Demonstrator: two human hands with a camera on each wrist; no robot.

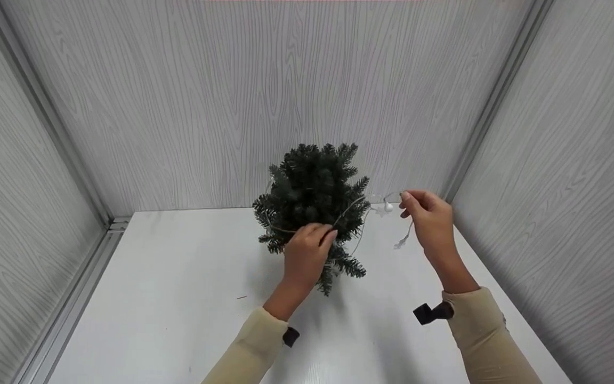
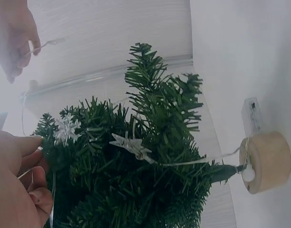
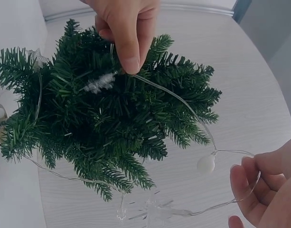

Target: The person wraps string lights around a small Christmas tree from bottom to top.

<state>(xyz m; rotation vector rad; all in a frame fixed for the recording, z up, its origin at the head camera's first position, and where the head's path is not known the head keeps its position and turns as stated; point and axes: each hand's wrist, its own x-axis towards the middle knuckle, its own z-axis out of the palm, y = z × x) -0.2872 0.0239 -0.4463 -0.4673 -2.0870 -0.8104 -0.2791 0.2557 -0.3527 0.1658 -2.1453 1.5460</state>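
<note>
A small artificial Christmas tree (image 1: 312, 186) stands on the white table, its round wooden base (image 2: 268, 164) showing in the left wrist view. A clear wire string of lights (image 3: 183, 102) winds around its branches. My left hand (image 1: 308, 248) pinches the wire against the front of the tree. Off to the tree's right, my right hand (image 1: 430, 216) pinches the loose stretch of the same string. Between the hands hangs a white ball (image 3: 206, 164). A snowflake ornament (image 3: 100, 83) lies by the left fingertips, and a star ornament (image 2: 130, 144) sits on a branch.
A small clear battery box (image 2: 252, 116) is beside the wooden base. Grey wood-grain panels (image 1: 232, 96) enclose the white table (image 1: 179, 298) at the back and both sides. A thin dark scrap (image 1: 242, 297) lies left of the tree.
</note>
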